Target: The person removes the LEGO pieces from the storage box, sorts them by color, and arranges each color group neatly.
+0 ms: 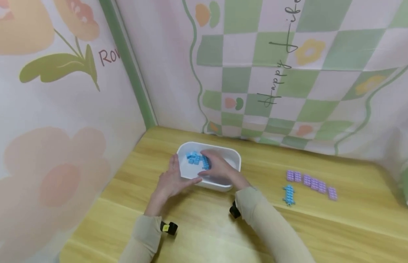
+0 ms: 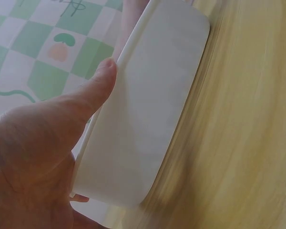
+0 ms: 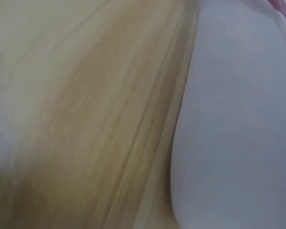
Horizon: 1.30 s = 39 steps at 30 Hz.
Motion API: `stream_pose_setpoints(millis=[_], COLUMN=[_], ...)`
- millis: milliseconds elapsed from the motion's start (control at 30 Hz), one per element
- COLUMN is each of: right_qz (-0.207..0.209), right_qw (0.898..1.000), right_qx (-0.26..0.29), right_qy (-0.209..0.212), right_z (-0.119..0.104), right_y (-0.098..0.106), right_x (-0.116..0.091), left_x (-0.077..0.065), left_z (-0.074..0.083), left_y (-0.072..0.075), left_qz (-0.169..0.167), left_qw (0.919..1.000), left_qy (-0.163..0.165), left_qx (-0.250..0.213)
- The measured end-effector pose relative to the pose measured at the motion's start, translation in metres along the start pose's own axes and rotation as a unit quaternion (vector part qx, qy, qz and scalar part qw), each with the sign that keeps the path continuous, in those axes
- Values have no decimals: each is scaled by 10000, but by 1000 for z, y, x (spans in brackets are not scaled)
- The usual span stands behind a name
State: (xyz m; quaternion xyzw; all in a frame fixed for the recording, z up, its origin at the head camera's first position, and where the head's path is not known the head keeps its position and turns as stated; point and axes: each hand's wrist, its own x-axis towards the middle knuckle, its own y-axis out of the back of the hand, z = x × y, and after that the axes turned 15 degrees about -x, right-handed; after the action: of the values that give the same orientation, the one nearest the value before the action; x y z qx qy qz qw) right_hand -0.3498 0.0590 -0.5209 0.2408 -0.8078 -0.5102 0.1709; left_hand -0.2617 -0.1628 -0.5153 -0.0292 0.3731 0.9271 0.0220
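Inside a white rectangular box (image 1: 235,160), my right hand (image 1: 220,168) has its thumb and fingers curved around the two ends of a blue knobbly strip (image 1: 205,163). Several more small blue pieces (image 1: 193,157) lie on the box floor, left of that strip. My left hand (image 1: 171,182) holds the box by its near left corner, with the fingers along the left side and the thumb (image 2: 102,78) against the rim. The right wrist view has only the box's outer wall (image 3: 233,114) and wood, so the right fingertips are hidden there.
Right of the box, a blue strip with little side prongs (image 1: 289,195) lies on the wooden table (image 1: 197,226). Behind it runs a row of several purple studded blocks (image 1: 314,183). Patterned curtains (image 1: 236,80) hang along the back and left of the table.
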Motion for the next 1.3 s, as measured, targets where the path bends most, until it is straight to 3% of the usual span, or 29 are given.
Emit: stream_pose_setpoints(millis=[200,767,1067,1300], right_qz=[-1,67,309,606], right_qw=[9996,9990,9995,9972], right_qx=[-230,-379,-44,389], right_qy=[149,-244,-60,181], right_z=[2,3,1,-3], right_y=[-1,0,8,10], right_x=[1,8,11,-3], left_x=[2,4,6,-1], left_z=[1,0,6,3], left_y=[0,-1,6,2], left_qz=[19,-53,64,-15], left_qw=[10000,9999,9999,9999], left_qy=[-16,115,11,45], left_qx=[31,69,82,101])
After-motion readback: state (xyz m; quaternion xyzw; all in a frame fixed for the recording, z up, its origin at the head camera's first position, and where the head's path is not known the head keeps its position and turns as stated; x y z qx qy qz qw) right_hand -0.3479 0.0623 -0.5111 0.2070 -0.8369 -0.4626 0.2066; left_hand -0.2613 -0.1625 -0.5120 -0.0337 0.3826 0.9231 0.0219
